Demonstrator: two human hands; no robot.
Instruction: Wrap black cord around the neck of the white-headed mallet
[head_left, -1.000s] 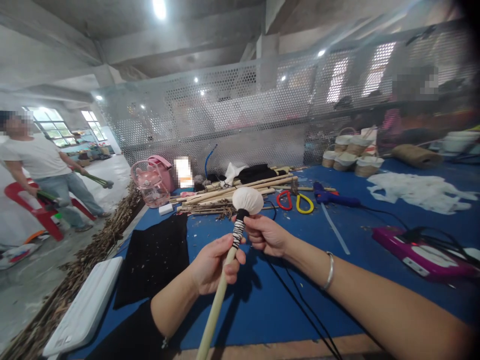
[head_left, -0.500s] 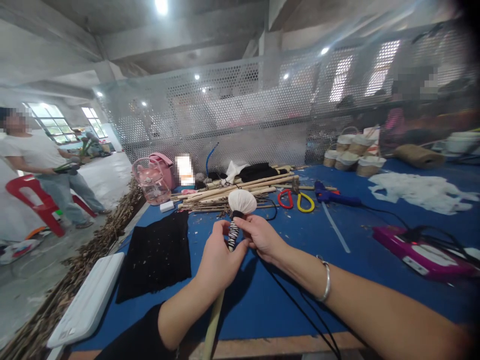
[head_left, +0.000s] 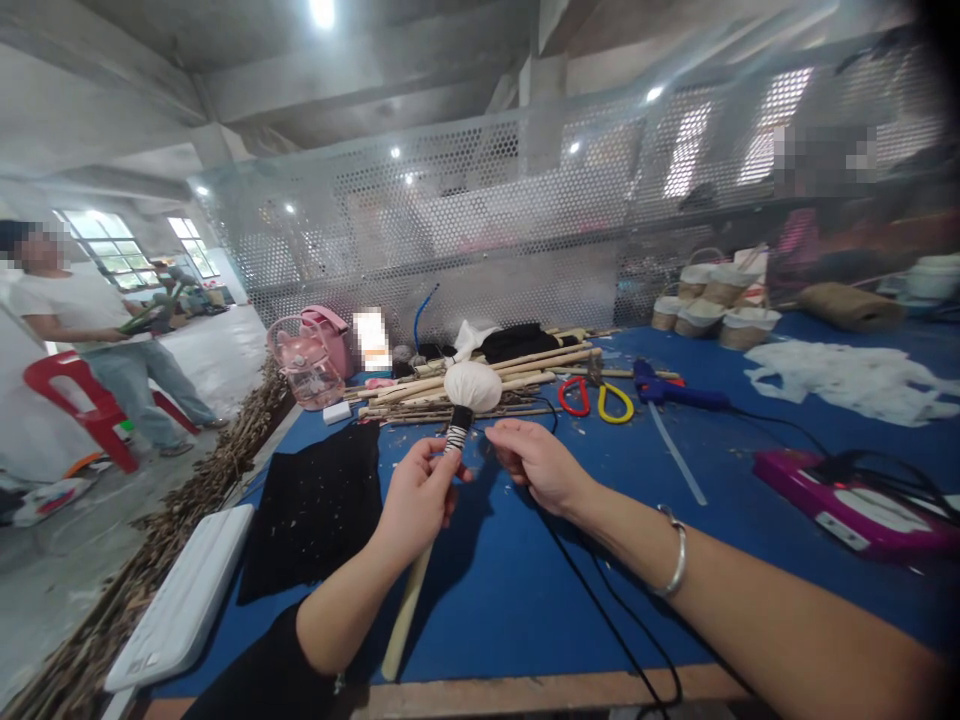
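Note:
My left hand [head_left: 424,492] is closed around a wooden stick [head_left: 409,610] that slants up over the table. At its top sits a round white cloth-covered head [head_left: 472,387], with a black band [head_left: 460,418] beneath it. Below the band, black cord is wound in spaced turns, so pale stripes show between them. My right hand [head_left: 541,462] is closed in a pinch to the right of the stick, apart from it. From this hand a black cord [head_left: 574,570] trails down over the table's front edge.
Wooden sticks [head_left: 420,388] lie piled behind the hands. Red-and-yellow-handled scissors [head_left: 616,402], a blue glue gun [head_left: 679,395] and a purple power strip [head_left: 817,500] lie to the right. Black cloth [head_left: 315,510] and a white case [head_left: 184,590] lie left. A person [head_left: 82,320] stands far left.
My right hand has moved right, away from the wrapped stick, drawing the cord out. My left hand has shifted slightly left and tilted the stick; its lower end now shows above the table edge.

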